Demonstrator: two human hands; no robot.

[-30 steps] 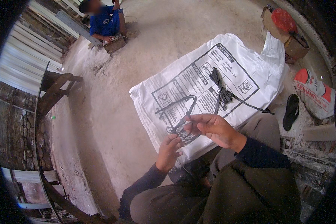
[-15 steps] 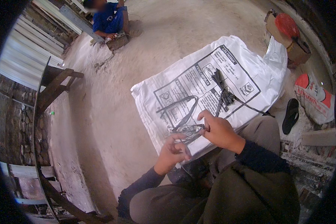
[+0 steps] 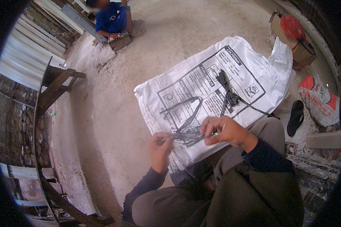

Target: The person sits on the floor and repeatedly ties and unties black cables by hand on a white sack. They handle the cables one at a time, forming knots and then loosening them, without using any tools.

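A large white printed sack [image 3: 149,92] lies flat in front of my crossed legs. Over its near edge, a sparse spread of thin dark strands [image 3: 187,137] runs between my two hands. My left hand [image 3: 161,150] pinches the strands at their left end, thumb against forefinger. At the right end, my right hand [image 3: 230,131] has its thumb and fingers closed on them. A bent black strip [image 3: 196,109] lies on the sack just beyond the strands. Farther right rests a knotted bundle of black strips [image 3: 231,97], one long tail trailing toward my knee.
A person in blue [image 3: 111,19] sits on the floor at the far left beside a small block [image 3: 120,42]. On the right are a cardboard box [image 3: 304,56] with a red bag, a black sandal [image 3: 295,118] and a red-and-white sack [image 3: 322,101]. A dark wooden frame [image 3: 55,90] stands left.
My left hand has moved up and left, from open fingers to a pinch on the strands' end. The strands are now spread wider between my hands. My right hand has turned slightly.
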